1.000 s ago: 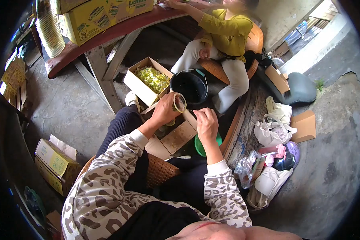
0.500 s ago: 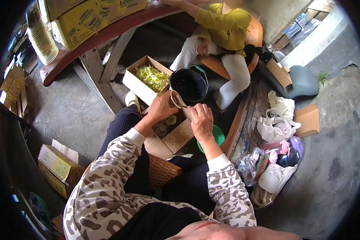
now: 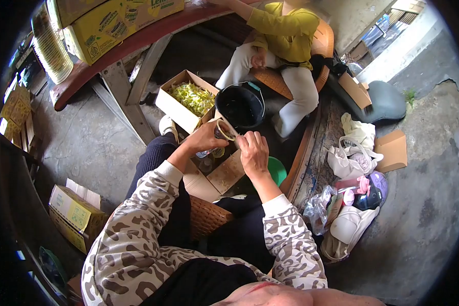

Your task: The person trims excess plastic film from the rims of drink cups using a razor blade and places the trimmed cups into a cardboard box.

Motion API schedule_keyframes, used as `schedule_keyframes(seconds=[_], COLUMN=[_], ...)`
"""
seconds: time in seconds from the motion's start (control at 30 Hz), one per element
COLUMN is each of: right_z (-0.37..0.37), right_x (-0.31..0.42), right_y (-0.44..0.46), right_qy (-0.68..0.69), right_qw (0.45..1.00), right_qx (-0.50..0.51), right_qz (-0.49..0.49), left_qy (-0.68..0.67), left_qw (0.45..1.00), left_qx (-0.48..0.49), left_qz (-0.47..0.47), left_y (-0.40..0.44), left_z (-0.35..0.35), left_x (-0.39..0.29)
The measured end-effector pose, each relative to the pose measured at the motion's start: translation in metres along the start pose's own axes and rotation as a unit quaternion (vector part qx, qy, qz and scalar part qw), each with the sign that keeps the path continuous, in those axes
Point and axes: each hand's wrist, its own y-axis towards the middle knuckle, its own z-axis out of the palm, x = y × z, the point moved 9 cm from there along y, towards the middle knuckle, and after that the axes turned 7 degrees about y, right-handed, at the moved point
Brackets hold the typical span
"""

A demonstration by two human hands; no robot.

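A small round cup [image 3: 224, 130] with a pale rim is held in my left hand [image 3: 203, 138], its mouth tilted towards my right side. Close to that rim, my right hand [image 3: 254, 153] has its fingers pinched together; what is between them is too small to name. Below the hands lies an open cardboard box [image 3: 224, 174] with clear cups in it. Beyond them a carton [image 3: 179, 108] holds yellow-green shreds [image 3: 193, 99], beside a black bucket [image 3: 241, 106]. Partly behind my right hand is a green basin [image 3: 276, 171].
A co-worker in a yellow top [image 3: 285, 30] sits across from me. A red-edged table [image 3: 86, 71] bears yellow cartons [image 3: 109, 30] and stacked cups [image 3: 52, 48]. Bags [image 3: 354, 158] and a helmet [image 3: 376, 191] lie to the right, another carton [image 3: 74, 214] to the left.
Both hands have shifted slightly left since half a second ago, and the cup has tilted. My right hand moved to the cup's rim over the last second. The whole view has shifted a little.
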Motion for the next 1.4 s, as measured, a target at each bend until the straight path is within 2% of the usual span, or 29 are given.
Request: schedule_keyframes(seconds=[0.13,0.2,0.37,0.5,0.83,0.9,1.1,1.17,1.33,1.4], right_z=[-0.004,-0.009,-0.017,-0.021,-0.027,-0.028,-0.031,-0.035,-0.030,-0.028], right_x=[-0.008,-0.028,-0.043,-0.041,-0.032,-0.031,-0.024,-0.019,-0.020,-0.020], right_y=[-0.001,-0.006,-0.017,-0.020,-0.023,-0.023,-0.020,-0.016,-0.016,-0.015], right_qy=[0.052,0.182,0.227,0.248,0.267,0.264,0.242,0.181,0.143,0.130], right_qw=[0.998,0.969,0.942,0.932,0.920,0.920,0.931,0.950,0.957,0.958], right_qx=[-0.027,-0.091,-0.110,-0.128,-0.176,-0.181,-0.192,-0.190,-0.178,-0.178], right_qz=[0.036,0.143,0.220,0.229,0.225,0.224,0.194,0.170,0.179,0.180], left_qy=[-0.020,-0.036,-0.075,-0.180,-0.231,-0.301,-0.299,-0.307,-0.309,-0.320], left_qw=[1.000,0.999,0.996,0.982,0.967,0.948,0.945,0.942,0.940,0.933], left_qx=[0.007,0.007,-0.008,-0.031,-0.105,-0.105,-0.132,-0.136,-0.147,-0.164], left_qz=[0.017,0.025,0.039,0.046,0.025,-0.001,-0.006,-0.006,0.004,-0.026], left_y=[0.004,0.003,0.004,0.004,-0.001,0.000,-0.003,-0.003,0.000,0.000], left_z=[0.000,0.000,0.005,0.012,0.022,0.031,0.033,0.037,0.055,0.058], left_x=[-0.002,-0.006,-0.006,-0.008,-0.012,0.000,-0.003,-0.001,0.014,0.022])
